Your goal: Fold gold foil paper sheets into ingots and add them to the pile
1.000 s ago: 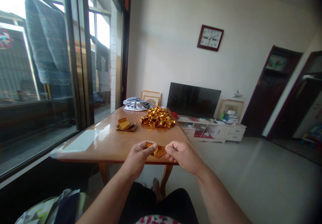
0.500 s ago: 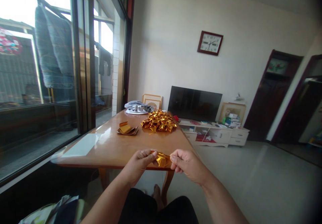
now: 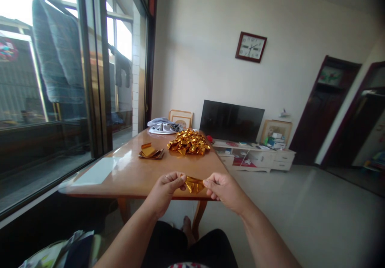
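Note:
Between my two hands is a piece of folded gold foil paper [image 3: 194, 184], shiny and creased, held near the table's front edge. My left hand [image 3: 169, 187] pinches its left end between thumb and fingers. At the opposite end, my right hand [image 3: 221, 187] has it pinched the same way. Farther back on the table lies a heap of folded gold foil pieces [image 3: 189, 142]. Left of the heap sits a small stack of gold foil sheets [image 3: 150, 151], the top ones curling upward.
The wooden table [image 3: 135, 179] stretches away from me, with a pale sheet [image 3: 98, 171] at its left and folded clothes [image 3: 164, 126] at the far end. Windows [image 3: 57, 79] line the left side. A television [image 3: 231, 120] stands on a white cabinet [image 3: 258, 161] beyond.
The foil piece has changed shape: its upper edge now runs as a band between my hands, with points hanging below. The view has shifted slightly. Both hands keep their pinch.

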`<state>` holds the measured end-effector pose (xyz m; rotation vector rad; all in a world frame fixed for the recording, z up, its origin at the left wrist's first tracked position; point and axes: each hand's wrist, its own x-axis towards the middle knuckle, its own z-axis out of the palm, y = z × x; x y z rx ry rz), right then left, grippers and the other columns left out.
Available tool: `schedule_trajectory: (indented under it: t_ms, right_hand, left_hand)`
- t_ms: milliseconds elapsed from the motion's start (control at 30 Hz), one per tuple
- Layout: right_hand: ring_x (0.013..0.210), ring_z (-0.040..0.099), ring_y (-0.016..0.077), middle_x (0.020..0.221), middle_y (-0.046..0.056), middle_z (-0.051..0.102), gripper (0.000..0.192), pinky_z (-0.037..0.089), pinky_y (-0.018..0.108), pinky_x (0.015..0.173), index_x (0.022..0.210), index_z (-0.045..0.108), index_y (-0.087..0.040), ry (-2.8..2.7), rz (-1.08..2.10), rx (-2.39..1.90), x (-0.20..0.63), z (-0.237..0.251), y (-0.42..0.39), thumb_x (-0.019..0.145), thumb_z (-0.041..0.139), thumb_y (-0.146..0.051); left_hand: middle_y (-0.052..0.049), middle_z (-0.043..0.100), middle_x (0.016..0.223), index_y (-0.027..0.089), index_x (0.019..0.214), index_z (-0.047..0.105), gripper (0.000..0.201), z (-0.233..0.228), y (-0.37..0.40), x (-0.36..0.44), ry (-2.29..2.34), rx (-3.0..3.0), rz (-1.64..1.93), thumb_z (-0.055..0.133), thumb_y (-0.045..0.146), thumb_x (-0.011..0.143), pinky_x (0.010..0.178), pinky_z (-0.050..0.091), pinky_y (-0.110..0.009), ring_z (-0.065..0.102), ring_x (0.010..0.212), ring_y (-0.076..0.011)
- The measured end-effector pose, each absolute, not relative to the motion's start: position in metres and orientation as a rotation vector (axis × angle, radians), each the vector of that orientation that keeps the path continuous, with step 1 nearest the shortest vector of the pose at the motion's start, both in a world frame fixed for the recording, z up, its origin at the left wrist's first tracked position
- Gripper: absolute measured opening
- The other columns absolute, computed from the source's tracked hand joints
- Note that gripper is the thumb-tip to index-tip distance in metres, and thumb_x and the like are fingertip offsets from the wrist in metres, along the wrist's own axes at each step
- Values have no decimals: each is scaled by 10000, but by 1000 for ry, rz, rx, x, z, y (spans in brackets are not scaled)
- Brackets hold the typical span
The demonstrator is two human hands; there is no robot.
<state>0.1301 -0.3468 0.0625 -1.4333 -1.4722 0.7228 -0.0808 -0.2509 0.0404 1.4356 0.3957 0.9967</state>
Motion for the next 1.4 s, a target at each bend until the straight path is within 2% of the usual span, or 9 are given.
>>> schedule_trajectory:
  t_ms: [167,500,733,900,1100,1200,1300,1400]
  right_hand:
    - [634,596,110,778,34,699,393,447,224,585,845,631,-162,-1509,828,-1343,134,63,-350,924,558,-540]
    - [579,581,105,719,26,698,369,412,213,530,799,609,-164,-1465,762,-1430,137,60,-347,900,604,-518]
    - [662,600,112,817,38,709,363,458,232,616,879,637,-161,-1468,860,-1338,141,58,-352,924,579,-516]
    - [641,589,109,781,30,695,368,447,232,607,857,632,-159,-1466,838,-1323,140,56,-352,932,571,-514]
    - [641,596,120,786,47,705,388,442,241,606,844,647,-146,-1440,863,-1371,148,43,-345,925,569,-517]
    - [681,600,134,816,45,704,392,441,246,617,873,657,-148,-1390,756,-1462,153,43,-344,910,578,-530]
    - [793,620,155,885,38,701,355,465,262,711,950,676,-160,-1437,561,-1426,146,51,-344,901,603,-504]
    - [851,640,175,947,44,708,345,496,274,748,1059,675,-174,-1499,539,-1347,129,58,-344,878,649,-467]
  left_hand:
    - [-47,652,736,137,752,706,304,40,-249,-81,365,1395,980,654,404,889,739,410,-277,552,718,-149]
    - [-45,657,744,137,751,703,291,31,-244,-80,391,1392,993,671,393,883,737,414,-268,552,720,-141]
    - [-45,647,773,134,774,690,236,25,-243,-78,394,1300,990,703,352,865,730,413,-252,547,719,-127]
    - [-46,643,771,131,786,689,239,27,-242,-77,374,1245,986,720,362,842,742,421,-265,561,725,-136]
    - [-38,643,770,136,803,683,265,24,-238,-78,441,1403,1021,658,386,886,745,416,-263,549,732,-139]
    - [-19,626,720,141,761,662,284,24,-238,-79,524,1517,1061,653,398,882,720,410,-254,529,706,-137]
    - [-19,628,717,142,774,670,283,28,-243,-76,551,1591,1057,650,405,875,699,412,-254,532,705,-145]
    - [-20,629,726,138,808,686,278,32,-251,-71,515,1641,1030,638,401,882,685,411,-249,535,707,-144]
